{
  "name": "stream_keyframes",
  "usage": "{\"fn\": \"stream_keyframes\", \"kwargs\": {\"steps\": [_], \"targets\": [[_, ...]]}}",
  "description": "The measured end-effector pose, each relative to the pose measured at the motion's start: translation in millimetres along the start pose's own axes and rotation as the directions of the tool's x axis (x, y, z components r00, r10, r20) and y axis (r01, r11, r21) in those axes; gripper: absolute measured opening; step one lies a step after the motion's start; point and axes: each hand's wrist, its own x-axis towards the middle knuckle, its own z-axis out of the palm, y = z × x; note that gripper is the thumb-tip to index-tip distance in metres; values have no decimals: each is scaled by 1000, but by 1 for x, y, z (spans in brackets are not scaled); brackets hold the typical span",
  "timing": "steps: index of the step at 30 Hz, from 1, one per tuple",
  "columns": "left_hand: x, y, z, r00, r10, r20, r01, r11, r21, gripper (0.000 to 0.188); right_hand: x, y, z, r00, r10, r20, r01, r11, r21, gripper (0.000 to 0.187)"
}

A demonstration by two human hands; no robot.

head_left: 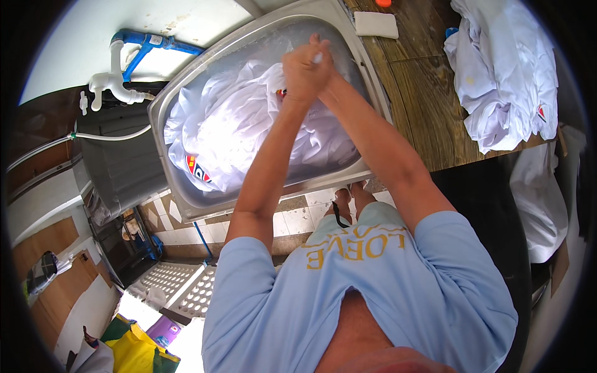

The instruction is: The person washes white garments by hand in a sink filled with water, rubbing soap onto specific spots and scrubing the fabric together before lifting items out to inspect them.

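My left hand (300, 69) and my right hand (324, 69) are pressed together over the far right part of a metal sink (177, 196). Both sets of fingers are closed, with a small bit of white cloth showing between them. That cloth looks like part of the white garment (236, 118) bunched up below, though the hands hide the join. Wet white fabric fills much of the basin, lying in cloudy water. A patch of red, black and yellow print shows on the cloth near the sink's front left.
White garments (497, 74) are heaped on the wooden counter (423, 93) at the right. A whitish block (376, 25) lies by the sink's far right rim. On the left wall are blue pipes (146, 43) and a white tap (106, 87). A pale hose (112, 135) reaches the sink.
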Motion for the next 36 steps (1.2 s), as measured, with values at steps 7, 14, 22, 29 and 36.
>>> {"fn": "stream_keyframes", "kwargs": {"steps": [7, 14, 22, 29, 36], "targets": [[38, -40, -84, 822, -465, 328, 529, 837, -140, 41, -21, -19, 73, 974, 16, -225, -36, 995, -89, 44], [41, -52, -115, 733, -405, 546, 618, 731, -288, 32, -20, -20, 80, 995, -32, -89, 23, 994, -105, 43], [33, -42, -115, 753, -429, 499, 646, 627, -436, 21, -18, -22, 73, 1000, 0, 3, 1, 988, -155, 35], [28, -38, -113, 777, -397, 489, 626, 571, -531, 19, -25, -25, 77, 999, -11, 35, 17, 983, -183, 27], [28, -39, -109, 840, -400, 366, 542, 638, -547, 22, -29, -20, 85, 999, 42, 11, -39, 983, -178, 33]]}}
